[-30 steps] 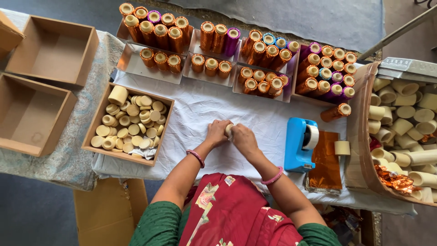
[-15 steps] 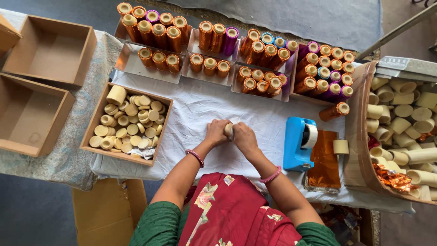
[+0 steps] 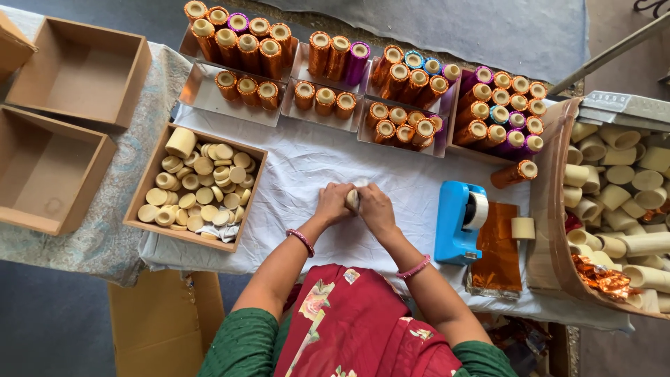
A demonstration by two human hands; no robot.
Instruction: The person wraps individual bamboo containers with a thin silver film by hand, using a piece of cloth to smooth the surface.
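My left hand (image 3: 333,202) and my right hand (image 3: 375,207) meet over the white cloth (image 3: 307,167) at the table's middle. Both are closed around one small cream tube (image 3: 352,200), of which only a sliver shows between the fingers. A brown box of cream discs and short tubes (image 3: 197,185) lies to the left of my hands. To the right stands a blue tape dispenser (image 3: 459,222), and beside it lies a stack of orange foil sheets (image 3: 497,248) with a loose cream tube (image 3: 523,227).
Trays of foil-wrapped orange, purple and blue tubes (image 3: 391,84) line the far edge. One wrapped tube (image 3: 514,174) lies loose. A large box of bare cream tubes (image 3: 618,202) fills the right side. Two empty brown boxes (image 3: 63,119) sit at the left.
My hands have stayed together on the small tube, with only slight finger movement. Nothing else on the table has moved.
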